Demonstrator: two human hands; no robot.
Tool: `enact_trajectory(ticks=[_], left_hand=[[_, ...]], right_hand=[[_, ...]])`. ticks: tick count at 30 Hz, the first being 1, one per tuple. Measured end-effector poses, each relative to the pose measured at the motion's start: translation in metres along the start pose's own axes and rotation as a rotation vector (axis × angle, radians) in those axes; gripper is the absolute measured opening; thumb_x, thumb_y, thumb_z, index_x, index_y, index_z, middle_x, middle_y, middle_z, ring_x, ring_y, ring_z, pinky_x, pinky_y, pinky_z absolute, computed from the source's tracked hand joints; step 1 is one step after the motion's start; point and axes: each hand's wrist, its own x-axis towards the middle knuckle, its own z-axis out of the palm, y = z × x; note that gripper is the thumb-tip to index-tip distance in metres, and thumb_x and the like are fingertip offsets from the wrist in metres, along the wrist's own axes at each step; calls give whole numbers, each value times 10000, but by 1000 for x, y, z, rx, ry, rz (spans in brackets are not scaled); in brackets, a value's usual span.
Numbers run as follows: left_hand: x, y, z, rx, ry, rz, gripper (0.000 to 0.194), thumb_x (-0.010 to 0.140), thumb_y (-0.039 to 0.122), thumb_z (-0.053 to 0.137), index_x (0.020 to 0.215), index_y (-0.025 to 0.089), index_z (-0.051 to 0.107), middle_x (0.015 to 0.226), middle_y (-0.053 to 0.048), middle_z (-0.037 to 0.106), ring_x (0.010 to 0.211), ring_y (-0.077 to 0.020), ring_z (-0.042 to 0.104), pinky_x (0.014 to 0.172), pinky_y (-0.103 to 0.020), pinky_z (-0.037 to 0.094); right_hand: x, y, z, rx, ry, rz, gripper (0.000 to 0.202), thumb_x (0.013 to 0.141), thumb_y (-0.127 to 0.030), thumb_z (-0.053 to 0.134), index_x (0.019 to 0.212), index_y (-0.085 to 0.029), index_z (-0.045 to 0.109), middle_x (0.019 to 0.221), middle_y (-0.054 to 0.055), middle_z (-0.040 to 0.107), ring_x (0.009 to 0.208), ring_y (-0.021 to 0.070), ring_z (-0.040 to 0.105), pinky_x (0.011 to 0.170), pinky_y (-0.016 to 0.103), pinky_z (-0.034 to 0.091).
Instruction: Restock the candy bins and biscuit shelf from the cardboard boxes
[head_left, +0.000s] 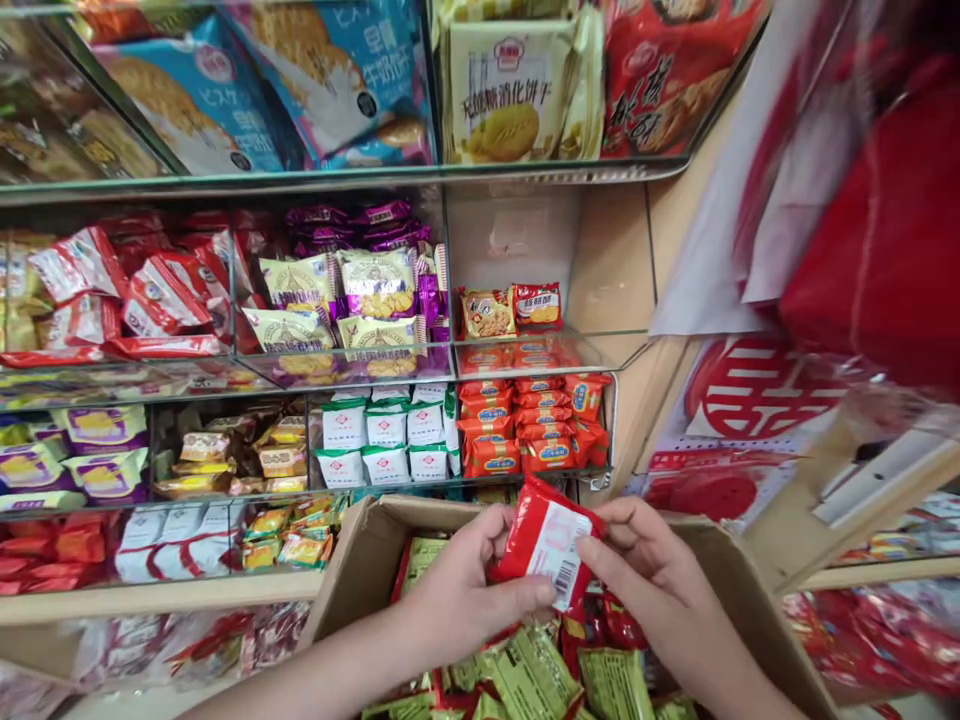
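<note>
Before stocked shelves (187, 598), holding a red packet (553, 547) above an open carton (337, 572), pinching it in a nearly closed left hand (469, 572), steadying it with a half-curled right hand (654, 572), perhaps risking dropping it among gold packets (531, 672) by gripping loosely.

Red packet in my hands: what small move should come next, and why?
Perhaps turn the red packet over: your left hand and right hand hold it with its barcode label facing you, while the shelved orange packets show their logos.
</note>
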Motion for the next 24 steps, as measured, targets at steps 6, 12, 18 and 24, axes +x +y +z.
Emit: enact_trajectory(ticks=[6,12,18,24], left_hand=[[22,-6,-18,-60,214,-31,428,631,261,713,968,132,481,622,17,613,423,-57,534,382,-124,378],[12,-7,-14,-275,238,34,472,722,393,624,1120,187,476,968,-74,616,747,-146,620,659,-258,505],[3,-3,-13,-525,162,-7,449,760,239,602,1178,254,438,1283,-79,428,997,-198,538,815,-338,462],[-5,-11,-13,-205,19,74,533,779,144,555,1243,328,367,1332,-33,355,1019,-164,497,858,-301,423]], right_hand=[[10,24,0,118,173,-28,244,815,-397,463,664,-206,472,588,-49,521,546,99,513,535,206,433],[-6,25,6,-401,190,-446,165,807,-201,483,945,-245,561,993,32,655,844,172,639,724,256,526],[-13,35,14,-680,-167,-751,389,781,-89,481,1141,-237,485,1183,60,574,1146,195,468,863,293,497],[-10,34,15,-485,146,-503,218,769,-212,527,986,-237,524,1147,90,526,1058,222,498,822,348,474]])
